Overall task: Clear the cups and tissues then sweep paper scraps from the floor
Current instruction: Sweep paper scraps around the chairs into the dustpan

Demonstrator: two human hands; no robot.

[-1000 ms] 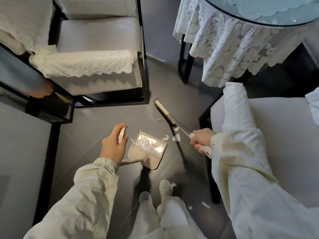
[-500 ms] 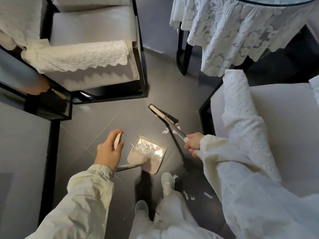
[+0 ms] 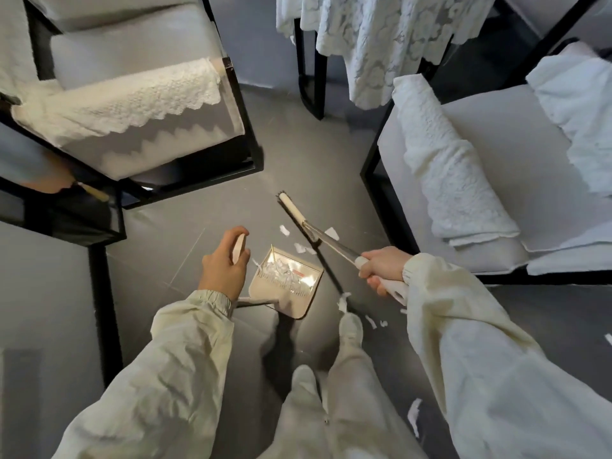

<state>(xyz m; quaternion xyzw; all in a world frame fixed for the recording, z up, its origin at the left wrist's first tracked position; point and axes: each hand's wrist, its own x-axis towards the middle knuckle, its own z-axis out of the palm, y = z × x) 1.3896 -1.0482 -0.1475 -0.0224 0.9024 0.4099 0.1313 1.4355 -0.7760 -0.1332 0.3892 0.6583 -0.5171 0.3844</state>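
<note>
Several white paper scraps (image 3: 300, 248) lay on the dark grey tiled floor (image 3: 314, 154), just beyond the mouth of the cream long-handled dustpan (image 3: 293, 309), which already held a heap of shreds. The hands were apart. The left hand (image 3: 225, 270) gripped the pan's upright handle, probably to steady it. The right hand (image 3: 381, 268) was clamped on the cream-and-metal broom (image 3: 293, 210), whose head sat beyond the scraps, seemingly to draw them in. More scraps lay near the right foot.

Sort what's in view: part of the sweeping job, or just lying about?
Job: broom, gripped by right hand; dustpan, gripped by left hand; paper scraps on the floor.
Lying about: left armchair, right armchair, lace tablecloth.
</note>
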